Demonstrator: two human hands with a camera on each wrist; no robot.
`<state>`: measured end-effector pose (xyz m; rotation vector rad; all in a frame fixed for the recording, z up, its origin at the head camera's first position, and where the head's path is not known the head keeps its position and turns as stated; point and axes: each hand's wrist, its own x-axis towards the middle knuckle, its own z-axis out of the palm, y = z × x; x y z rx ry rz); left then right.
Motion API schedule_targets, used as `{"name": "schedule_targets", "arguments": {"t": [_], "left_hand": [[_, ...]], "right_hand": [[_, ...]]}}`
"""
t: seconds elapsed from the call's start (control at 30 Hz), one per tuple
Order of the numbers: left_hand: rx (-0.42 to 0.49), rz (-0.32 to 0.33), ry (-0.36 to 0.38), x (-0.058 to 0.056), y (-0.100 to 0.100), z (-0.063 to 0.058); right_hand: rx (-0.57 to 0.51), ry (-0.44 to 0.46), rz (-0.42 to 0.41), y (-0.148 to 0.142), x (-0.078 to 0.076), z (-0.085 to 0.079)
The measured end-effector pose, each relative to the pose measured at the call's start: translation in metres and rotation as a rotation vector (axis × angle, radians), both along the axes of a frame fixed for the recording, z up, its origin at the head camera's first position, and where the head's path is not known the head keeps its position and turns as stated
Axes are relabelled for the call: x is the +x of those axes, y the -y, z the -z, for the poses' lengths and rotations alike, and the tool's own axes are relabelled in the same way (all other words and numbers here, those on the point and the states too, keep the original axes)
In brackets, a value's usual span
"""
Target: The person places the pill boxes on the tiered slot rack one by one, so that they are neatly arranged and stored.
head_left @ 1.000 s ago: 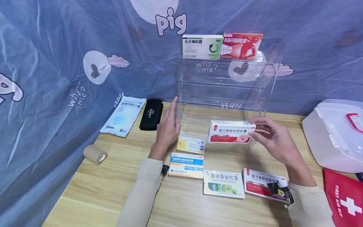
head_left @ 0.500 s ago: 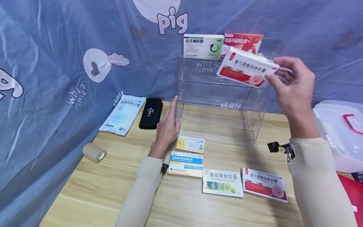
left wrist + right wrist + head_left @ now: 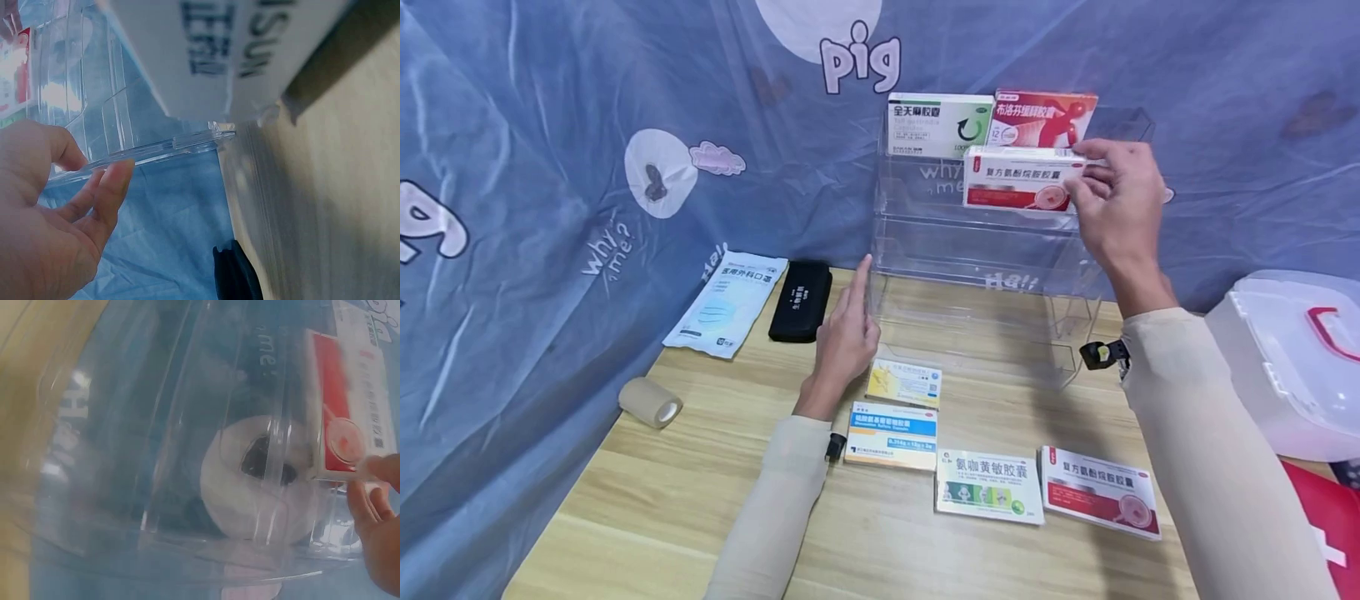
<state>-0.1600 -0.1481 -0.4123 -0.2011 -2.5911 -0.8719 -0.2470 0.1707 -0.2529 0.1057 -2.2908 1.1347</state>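
Observation:
My right hand pinches the right end of a white-and-red medicine box between thumb and fingers. The box stands nearly level at the upper part of a clear tiered display rack, overlapping the lower edge of a red medicine box. Beside that one, a green-and-white medicine box sits on the top tier. Low at the rack's left side, my left hand grips its edge; in the left wrist view, thumb and fingers lie on either side of the clear panel.
On the table lie a yellow box, a blue-and-orange box, a green-pictured box and another red-and-white box. Leftward are a mask packet, a black case and a tan bandage roll. A white bin stands right.
My right hand has lifted the white-and-red medicine box from in front of the rack's lower part up to its top, tilting it midway and levelling it again. The left hand has stayed put.

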Motion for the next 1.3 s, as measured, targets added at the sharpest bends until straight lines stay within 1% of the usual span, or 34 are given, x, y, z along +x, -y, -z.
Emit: {"name": "schedule_targets", "arguments": {"t": [0.07, 0.1, 0.17, 0.23, 0.27, 0.33, 0.47, 0.6, 0.73, 0.87, 1.07, 1.2, 1.3], "left_hand": [[-0.003, -0.001, -0.011, 0.0, 0.0, -0.001], [-0.004, -0.002, -0.014, 0.0, 0.0, -0.001], [-0.003, -0.003, -0.011, 0.0, 0.0, -0.001], [-0.001, 0.0, -0.007, 0.001, 0.0, -0.001], [0.0, 0.004, -0.006, 0.001, -0.001, -0.001], [0.003, 0.011, -0.004, 0.001, -0.001, -0.001], [0.018, 0.032, -0.006, 0.0, -0.001, -0.001], [0.029, 0.048, -0.008, 0.0, -0.001, 0.0], [0.028, 0.038, -0.003, 0.0, 0.0, 0.0], [0.033, 0.041, 0.013, 0.001, 0.0, 0.0], [0.029, 0.042, -0.001, 0.001, 0.0, 0.0], [0.024, 0.042, -0.011, 0.0, 0.001, 0.0], [0.026, 0.04, -0.015, 0.0, 0.002, 0.001]], "right_hand": [[0.083, 0.035, -0.021, 0.003, 0.0, 0.0], [0.101, 0.057, -0.047, 0.005, -0.001, 0.0], [0.116, 0.087, -0.087, 0.01, -0.003, 0.002], [0.109, 0.097, -0.117, 0.016, -0.004, 0.005], [0.088, 0.095, -0.133, 0.019, -0.005, 0.006], [0.068, 0.075, -0.14, 0.027, -0.007, 0.008], [0.047, 0.05, -0.152, 0.043, -0.009, 0.01], [0.066, 0.014, -0.147, 0.057, -0.013, 0.013], [0.118, -0.034, -0.136, 0.068, -0.017, 0.018], [0.142, -0.033, -0.13, 0.074, -0.018, 0.022], [0.188, 0.04, -0.191, 0.078, -0.016, 0.022], [0.221, 0.076, -0.225, 0.077, -0.014, 0.019], [0.262, 0.124, -0.259, 0.074, -0.012, 0.016]]}}
